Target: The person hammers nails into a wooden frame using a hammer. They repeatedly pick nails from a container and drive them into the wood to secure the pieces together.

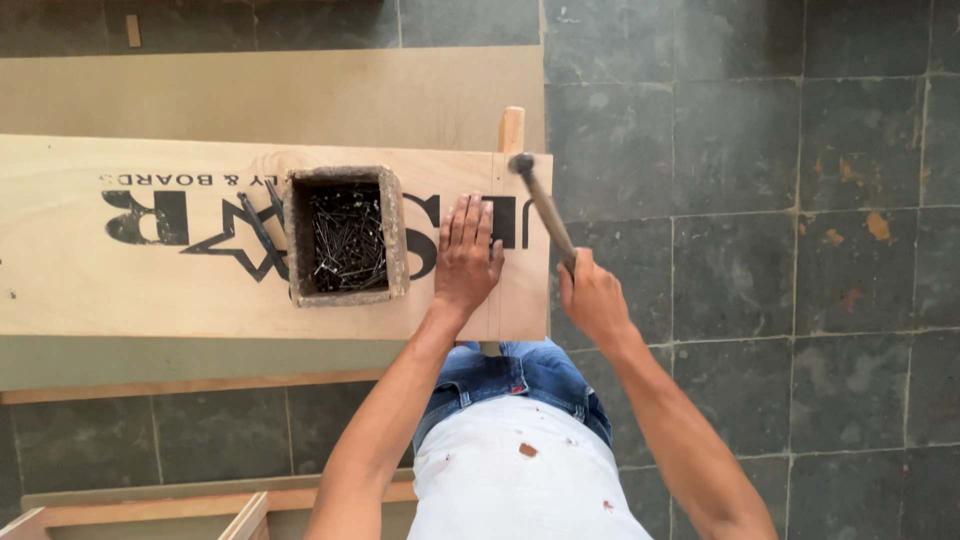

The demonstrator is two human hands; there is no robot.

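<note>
My left hand [466, 257] lies flat, fingers together, on a pale plywood board [120, 290] with black printing, near the board's right end. My right hand [592, 297] grips the wooden handle of a hammer [543, 208]. The hammer's dark metal head hovers over the board's far right corner, beside a wooden batten [511, 128] that pokes out from under the board. A square, rough-walled box of dark nails [346, 238] sits on the board just left of my left hand.
A larger brown sheet [300, 95] lies beyond the plywood. A dark pincer-like tool [262, 232] rests against the nail box's left side. Grey stone floor tiles [760, 250] fill the right. Wooden frame pieces [150, 512] sit at the bottom left.
</note>
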